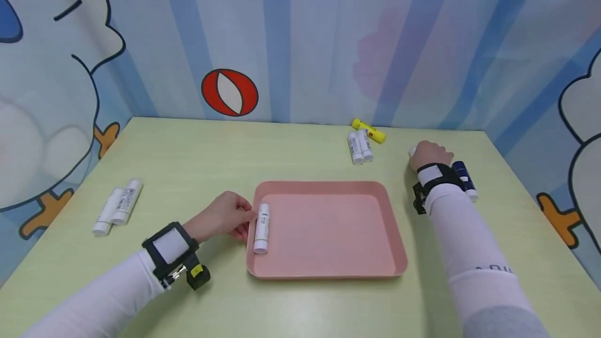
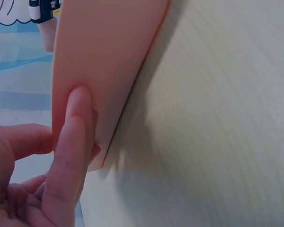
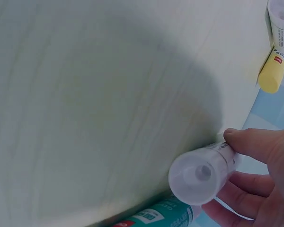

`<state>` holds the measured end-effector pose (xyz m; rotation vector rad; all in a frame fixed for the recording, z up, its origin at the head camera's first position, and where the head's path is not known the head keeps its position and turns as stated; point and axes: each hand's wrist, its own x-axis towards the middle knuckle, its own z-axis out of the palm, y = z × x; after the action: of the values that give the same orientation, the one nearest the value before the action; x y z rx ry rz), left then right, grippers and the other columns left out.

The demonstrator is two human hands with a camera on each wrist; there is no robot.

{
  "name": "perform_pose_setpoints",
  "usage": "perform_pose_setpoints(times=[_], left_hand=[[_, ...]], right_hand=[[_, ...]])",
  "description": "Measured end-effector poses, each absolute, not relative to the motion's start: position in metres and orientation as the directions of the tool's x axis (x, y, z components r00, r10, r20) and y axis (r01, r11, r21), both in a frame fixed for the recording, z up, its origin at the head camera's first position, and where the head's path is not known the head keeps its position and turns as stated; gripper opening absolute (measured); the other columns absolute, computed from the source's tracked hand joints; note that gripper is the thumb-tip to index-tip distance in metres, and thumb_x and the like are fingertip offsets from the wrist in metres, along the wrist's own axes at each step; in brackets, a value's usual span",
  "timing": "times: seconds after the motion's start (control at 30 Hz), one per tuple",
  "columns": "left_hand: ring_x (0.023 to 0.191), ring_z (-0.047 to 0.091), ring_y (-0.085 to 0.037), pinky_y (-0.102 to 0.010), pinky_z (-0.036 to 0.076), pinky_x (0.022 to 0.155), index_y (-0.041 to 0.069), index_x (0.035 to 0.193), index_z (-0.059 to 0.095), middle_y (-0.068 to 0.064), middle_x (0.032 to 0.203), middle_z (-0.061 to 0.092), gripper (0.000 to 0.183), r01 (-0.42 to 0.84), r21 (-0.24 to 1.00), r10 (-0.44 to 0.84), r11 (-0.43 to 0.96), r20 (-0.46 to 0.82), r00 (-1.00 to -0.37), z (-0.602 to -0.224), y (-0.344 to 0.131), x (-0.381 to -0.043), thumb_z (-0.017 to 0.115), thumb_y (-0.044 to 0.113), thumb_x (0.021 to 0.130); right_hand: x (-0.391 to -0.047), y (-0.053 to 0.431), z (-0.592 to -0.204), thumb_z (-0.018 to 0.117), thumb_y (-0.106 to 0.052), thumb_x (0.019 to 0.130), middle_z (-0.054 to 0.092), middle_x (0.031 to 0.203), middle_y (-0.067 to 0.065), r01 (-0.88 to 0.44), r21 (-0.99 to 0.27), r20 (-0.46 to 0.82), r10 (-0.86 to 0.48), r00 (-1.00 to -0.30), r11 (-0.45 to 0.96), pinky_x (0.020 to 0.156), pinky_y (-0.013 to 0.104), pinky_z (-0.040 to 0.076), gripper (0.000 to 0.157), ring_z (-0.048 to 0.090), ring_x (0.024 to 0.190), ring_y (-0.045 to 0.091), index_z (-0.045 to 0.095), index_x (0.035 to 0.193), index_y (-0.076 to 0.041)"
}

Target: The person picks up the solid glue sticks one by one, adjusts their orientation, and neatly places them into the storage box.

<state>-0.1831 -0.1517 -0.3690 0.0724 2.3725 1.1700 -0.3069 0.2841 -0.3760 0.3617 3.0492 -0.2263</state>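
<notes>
My left hand (image 1: 225,216) pinches the left rim of a pink tray (image 1: 328,270); in the left wrist view the thumb is at the rim and the fingers (image 2: 78,109) press the outer wall. Inside the tray, along its left side, lies a white glue stick (image 1: 262,228). At the far right of the table, my right hand (image 1: 429,154) grips another white glue stick (image 3: 199,175) between thumb and fingers, its round end facing the wrist camera. Beside that hand lies a dark glue stick (image 1: 465,179) with a white end, which looks teal in the right wrist view.
Two white glue sticks (image 1: 125,202) lie side by side at the left of the table. Near the back edge, two more white glue sticks (image 1: 360,146) lie against a yellow glue stick (image 1: 369,131). A printed blue curtain (image 1: 310,40) stands behind the table.
</notes>
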Motion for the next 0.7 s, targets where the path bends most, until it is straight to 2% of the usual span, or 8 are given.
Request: perform_pose_setpoints(times=[0.1,0.2,0.5,0.63,0.7], left_hand=[[0.056,0.064,-0.016,-0.029,0.056,0.056,-0.005,0.099,0.065,-0.01,0.07,0.065,0.017,-0.166,0.758,0.254,0.631,-0.403,-0.879,-0.369,-0.151,-0.183,0.059,0.011,0.097],[0.056,0.064,-0.017,-0.029,0.056,0.056,-0.006,0.1,0.065,-0.01,0.07,0.065,0.018,-0.159,0.76,0.262,0.63,-0.401,-0.878,-0.368,-0.152,-0.183,0.059,0.011,0.097],[0.057,0.064,-0.016,-0.03,0.056,0.057,-0.006,0.102,0.065,-0.01,0.072,0.066,0.019,-0.15,0.765,0.276,0.626,-0.397,-0.875,-0.369,-0.153,-0.184,0.059,0.011,0.097],[0.058,0.064,-0.017,-0.03,0.056,0.057,-0.007,0.104,0.065,-0.011,0.073,0.066,0.02,-0.152,0.766,0.279,0.624,-0.4,-0.873,-0.37,-0.153,-0.184,0.058,0.011,0.097],[0.058,0.064,-0.017,-0.03,0.056,0.057,-0.007,0.104,0.065,-0.011,0.073,0.066,0.02,-0.157,0.765,0.278,0.624,-0.406,-0.871,-0.371,-0.153,-0.185,0.058,0.011,0.097]], right_hand=[[-0.306,0.282,-0.375,0.05,-0.014,0.093,0.059,0.107,0.036,0.225,-0.137,-0.073,0.217,-0.974,0.965,0.102,0.067,0.026,0.03,0.05,0.107,0.054,0.06,0.102,0.013],[-0.305,0.278,-0.371,0.051,-0.014,0.092,0.059,0.104,0.036,0.203,-0.154,-0.051,0.198,-0.979,0.967,0.1,0.067,0.028,0.029,0.052,0.103,0.054,0.059,0.1,0.012],[-0.305,0.269,-0.355,0.052,-0.016,0.093,0.06,0.086,0.027,0.143,-0.206,0.084,0.163,-0.983,0.968,0.073,0.054,0.047,0.025,0.057,0.081,0.043,0.057,0.09,0.009],[-0.303,0.26,-0.347,0.055,-0.018,0.093,0.055,0.074,0.019,0.103,-0.263,0.118,0.138,-0.983,0.959,0.056,0.044,0.044,0.025,0.054,0.066,0.035,0.054,0.088,0.006],[-0.3,0.254,-0.342,0.056,-0.019,0.093,0.054,0.072,0.017,0.078,-0.297,0.129,0.121,-0.984,0.952,0.053,0.041,0.041,0.025,0.052,0.063,0.032,0.055,0.087,0.005]])
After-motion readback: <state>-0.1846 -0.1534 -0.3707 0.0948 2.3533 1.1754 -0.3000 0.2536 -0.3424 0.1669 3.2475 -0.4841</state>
